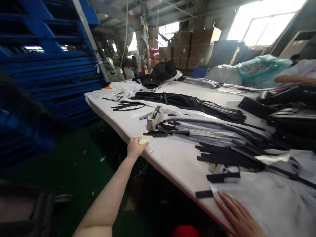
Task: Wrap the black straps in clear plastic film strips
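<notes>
My left hand (135, 147) is at the table's near edge, its fingers closed on a small yellow ring-shaped thing (143, 141) with a pale middle; its exact kind is too small to tell. Fingers stretched out, my right hand (238, 214) lies flat on a whitish plastic sheet (271, 197). A short black strip (204, 194) pokes out beside its fingertips. Further in, more black strips (223, 154) lie in a loose pile. A small box (154, 120) of odds and ends and a blue pen (143, 118) sit beyond my left hand.
The white-covered table (170, 161) carries a long bundle of black strips (182, 100) and a black bag (163, 72). Blue pallets (49, 75) are stacked at left. At right is another person's arm (293, 79), near black goods (293, 121). Cartons (190, 49) stand behind.
</notes>
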Tool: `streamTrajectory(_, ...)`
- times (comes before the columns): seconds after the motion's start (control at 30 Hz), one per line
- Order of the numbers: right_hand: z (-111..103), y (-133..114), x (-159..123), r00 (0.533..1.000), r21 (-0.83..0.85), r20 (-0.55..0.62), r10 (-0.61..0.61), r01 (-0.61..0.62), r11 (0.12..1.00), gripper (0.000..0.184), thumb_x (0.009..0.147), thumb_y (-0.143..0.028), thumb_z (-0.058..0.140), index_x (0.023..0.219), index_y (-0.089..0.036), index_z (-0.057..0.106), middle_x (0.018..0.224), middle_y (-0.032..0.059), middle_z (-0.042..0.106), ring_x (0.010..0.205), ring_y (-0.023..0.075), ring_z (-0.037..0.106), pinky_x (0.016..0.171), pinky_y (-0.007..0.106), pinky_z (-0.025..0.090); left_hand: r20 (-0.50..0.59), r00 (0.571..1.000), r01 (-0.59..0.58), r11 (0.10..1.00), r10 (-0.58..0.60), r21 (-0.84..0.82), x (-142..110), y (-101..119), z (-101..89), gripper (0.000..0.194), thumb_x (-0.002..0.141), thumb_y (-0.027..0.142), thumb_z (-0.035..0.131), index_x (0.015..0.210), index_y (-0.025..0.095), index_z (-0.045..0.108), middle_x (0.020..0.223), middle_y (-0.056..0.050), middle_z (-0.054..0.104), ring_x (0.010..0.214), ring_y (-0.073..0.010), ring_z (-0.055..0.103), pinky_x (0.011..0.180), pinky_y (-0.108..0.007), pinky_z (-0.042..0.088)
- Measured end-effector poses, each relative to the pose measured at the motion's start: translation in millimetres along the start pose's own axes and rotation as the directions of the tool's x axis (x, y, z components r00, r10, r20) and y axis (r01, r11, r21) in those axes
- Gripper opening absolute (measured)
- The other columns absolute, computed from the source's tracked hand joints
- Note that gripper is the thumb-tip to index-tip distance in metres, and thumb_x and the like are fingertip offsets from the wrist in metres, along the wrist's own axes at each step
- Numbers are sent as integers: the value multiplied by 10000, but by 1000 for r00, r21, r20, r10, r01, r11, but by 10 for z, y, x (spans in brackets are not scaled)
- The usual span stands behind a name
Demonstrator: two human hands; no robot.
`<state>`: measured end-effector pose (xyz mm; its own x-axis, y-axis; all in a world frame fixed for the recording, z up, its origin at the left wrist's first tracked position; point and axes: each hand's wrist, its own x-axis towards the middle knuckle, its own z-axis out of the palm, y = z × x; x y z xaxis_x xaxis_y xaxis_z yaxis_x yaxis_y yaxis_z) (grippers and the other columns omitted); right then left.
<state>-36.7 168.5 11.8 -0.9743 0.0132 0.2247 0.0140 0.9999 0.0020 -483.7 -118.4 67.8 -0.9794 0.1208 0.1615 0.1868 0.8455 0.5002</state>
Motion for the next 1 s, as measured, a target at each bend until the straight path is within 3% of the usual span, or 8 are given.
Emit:
streamTrajectory(0.1, -183, -51, 106, 999, -11, 34, 5, -4, 1000, 878, 731, -123, 512, 1562, -279, 278, 1601, 24, 286, 1399, 283, 401, 1113, 429, 432, 55, 985, -162, 985, 165, -53, -672, 243, 25, 514, 706, 458, 787, 1125, 185, 671, 1096, -80, 636, 1033, -243, 626, 986, -306, 474)
streamTrajectory(0.23, -266, -148, 151, 1000, 31, 13, -3, 3, 1000, 712, 773, -100, 522, 1477, -182, 448, 1557, 99, 372, 1402, 275, 389, 1154, 439, 368, 122, 940, -307, 946, 318, -102, -1423, 717, 136, 546, 711, 478, 794, 1149, 180, 660, 1082, -85, 633, 1042, -237, 609, 987, -301, 463)
streamTrajectory(0.33, -397, -364, -59, 999, 59, -42, 35, -32, 998, 563, 827, -176, 548, 1390, -154, 550, 1519, 123, 425, 1412, 299, 369, 1163, 478, 347, 165, 915, -365, 929, 369, -59, -1787, 1057, 287, 596, 728, 536, 765, 1197, 185, 648, 1114, -98, 619, 1069, -252, 581, 997, -312, 444)
streamTrajectory(0.4, -535, -526, -304, 998, 104, -56, 39, -33, 994, 522, 852, -233, 560, 1372, -192, 573, 1543, 93, 395, 1431, 300, 338, 1164, 485, 348, 173, 909, -383, 924, 380, -17, -1947, 1224, 389, 605, 754, 549, 734, 1222, 177, 644, 1112, -110, 613, 1078, -266, 563, 1005, -327, 431)
streamTrajectory(0.53, -750, -646, -831, 999, 214, -42, -6, 15, 977, 418, 875, -252, 561, 1282, -290, 648, 1578, 7, 338, 1435, 282, 340, 1144, 451, 399, 145, 908, -404, 913, 393, 50, -2143, 1395, 519, 505, 857, 480, 635, 1270, 189, 634, 1123, -122, 604, 1094, -278, 534, 1008, -360, 412)
streamTrajectory(0.67, -765, -475, -1127, 991, 257, -80, 111, -87, 963, 308, 889, -272, 569, 1155, -243, 722, 1530, 48, 414, 1403, 302, 392, 1113, 459, 445, 113, 913, -404, 907, 392, 116, -2229, 1438, 573, 340, 912, 398, 569, 1183, 234, 695, 1176, -118, 590, 1097, -279, 523, 992, -385, 413)
streamTrajectory(0.77, -778, -373, -1185, 985, 303, -76, 157, -127, 945, 287, 905, -282, 561, 1130, -220, 728, 1490, 79, 464, 1392, 299, 406, 1108, 462, 451, 95, 916, -401, 905, 390, 146, -2241, 1452, 617, 300, 919, 351, 563, 1160, 255, 713, 1241, -115, 574, 1121, -284, 512, 1002, -406, 410)
streamTrajectory(1.0, -926, -329, -1056, 980, 445, 21, 199, -188, 876, 297, 881, -189, 559, 1132, -228, 713, 1492, 56, 466, 1415, 277, 373, 1142, 458, 407, 64, 908, -419, 895, 414, 154, -2164, 1478, 693, 274, 905, 259, 573, 1119, 266, 744, 1331, -120, 532, 1188, -310, 490, 1028, -443, 407)
